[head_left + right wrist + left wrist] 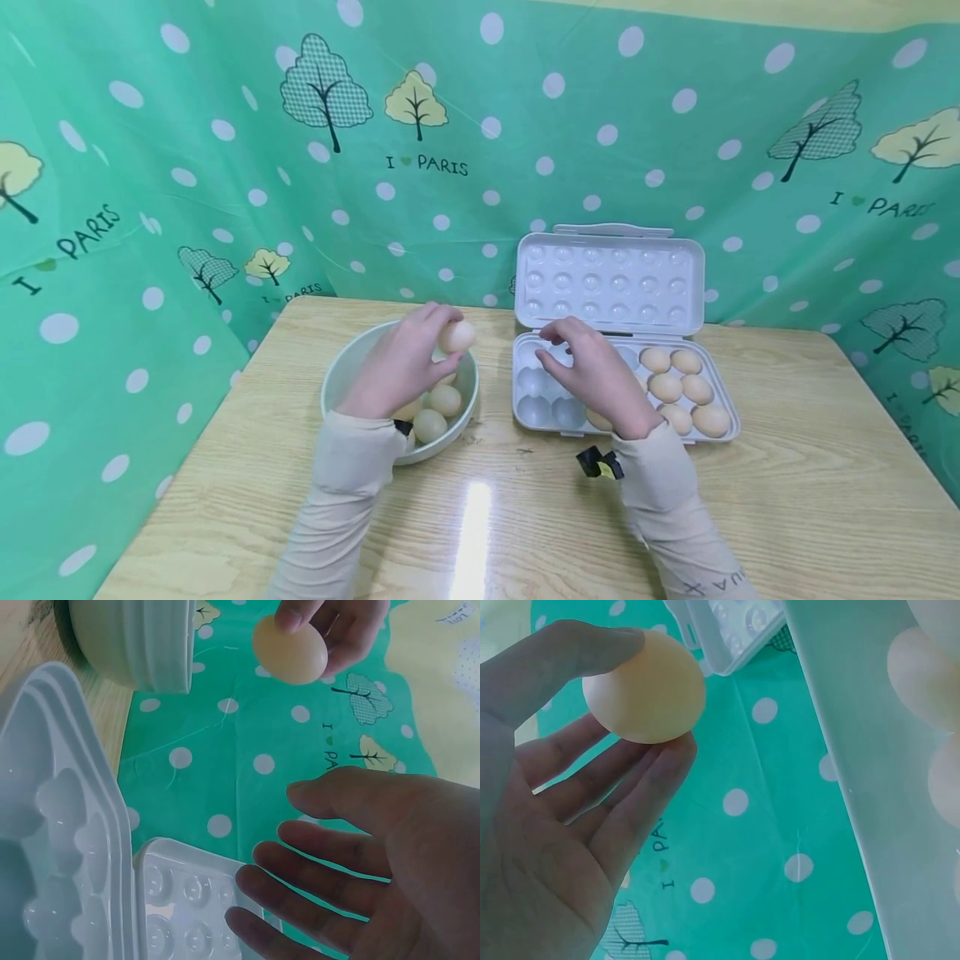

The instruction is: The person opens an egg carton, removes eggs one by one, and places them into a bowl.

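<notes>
Sleeves [660,492] cover both forearms nearest the viewer, over a wooden table [795,508]. Beyond the cuffs, a pale green bowl [341,371] stands to the left with several loose eggs [446,401] inside, and a single held egg [457,337] is up by its right-hand rim. Carrying that egg well probably calls for light, even fingertip pressure around its rounded sides, with enough height to keep the shell from knocking the rim; squeezing harder could crack it.

The left hand [401,358] pinches the egg between thumb and fingertips, with a gap between shell and palm in the left wrist view. The right hand [600,379] is over the carton [535,410], its fingers parted and gently bent, thumb apart, grasping nothing; whether a fingertip brushes the plastic is hard to tell.

In that carton, bare cups show on the left, while seated eggs [666,387] fill the right side. Behind, the raised lid [609,283] stands before a green curtain [480,196] printed with white dots, trees and PARIS lettering.
</notes>
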Motion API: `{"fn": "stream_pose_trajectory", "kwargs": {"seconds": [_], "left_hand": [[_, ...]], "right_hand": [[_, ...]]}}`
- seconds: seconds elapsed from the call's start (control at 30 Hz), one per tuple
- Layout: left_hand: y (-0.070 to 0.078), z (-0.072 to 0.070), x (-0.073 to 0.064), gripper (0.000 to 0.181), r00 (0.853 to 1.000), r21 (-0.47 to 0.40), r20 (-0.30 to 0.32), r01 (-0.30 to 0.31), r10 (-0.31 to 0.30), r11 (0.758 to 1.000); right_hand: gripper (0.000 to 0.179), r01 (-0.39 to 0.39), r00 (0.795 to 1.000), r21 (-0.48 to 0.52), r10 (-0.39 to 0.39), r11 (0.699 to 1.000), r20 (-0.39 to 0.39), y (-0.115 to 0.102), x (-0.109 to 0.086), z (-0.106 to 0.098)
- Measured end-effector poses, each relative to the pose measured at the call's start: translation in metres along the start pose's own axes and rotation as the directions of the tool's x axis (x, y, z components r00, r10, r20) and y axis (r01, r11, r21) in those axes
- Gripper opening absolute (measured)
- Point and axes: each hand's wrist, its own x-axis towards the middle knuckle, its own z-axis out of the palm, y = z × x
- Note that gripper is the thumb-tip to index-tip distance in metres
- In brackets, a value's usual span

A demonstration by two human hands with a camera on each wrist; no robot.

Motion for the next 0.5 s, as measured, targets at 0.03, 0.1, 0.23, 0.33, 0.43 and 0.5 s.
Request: {"fn": "stream_pose_trajectory", "kwargs": {"seconds": [0.03, 0.1, 0.23, 0.33, 0.43, 0.5], "left_hand": [[-0.001, 0.0, 0.0, 0.043, 1.0, -0.005, 0.005, 0.007, -0.007, 1.0], [-0.003, 0.001, 0.0, 0.044, 1.0, -0.009, 0.013, 0.018, -0.018, 1.0], [-0.006, 0.001, 0.001, 0.047, 0.999, -0.016, 0.029, 0.041, -0.04, 0.999], [-0.009, 0.0, 0.001, 0.047, 0.997, -0.021, 0.043, 0.064, -0.063, 0.998], [-0.012, 0.0, 0.0, 0.046, 0.994, -0.028, 0.064, 0.092, -0.09, 0.995], [-0.012, -0.001, 0.0, 0.045, 0.99, -0.023, 0.084, 0.113, -0.11, 0.993]], "right_hand": [[0.024, -0.003, 1.0, -0.004, 0.003, 1.0, -0.002, 0.001, 0.0, 0.0], [0.024, -0.007, 1.0, -0.011, 0.007, 1.0, -0.005, 0.003, 0.0, -0.001], [0.023, -0.019, 1.0, -0.03, 0.019, 0.999, -0.006, 0.005, 0.0, -0.002], [0.022, -0.023, 1.0, -0.043, 0.022, 0.999, -0.006, 0.009, 0.0, -0.003], [0.022, -0.03, 1.0, -0.044, 0.029, 0.999, -0.003, 0.013, 0.0, -0.005], [0.023, -0.035, 0.999, -0.044, 0.035, 0.998, 0.0, 0.016, 0.0, -0.005]]}}
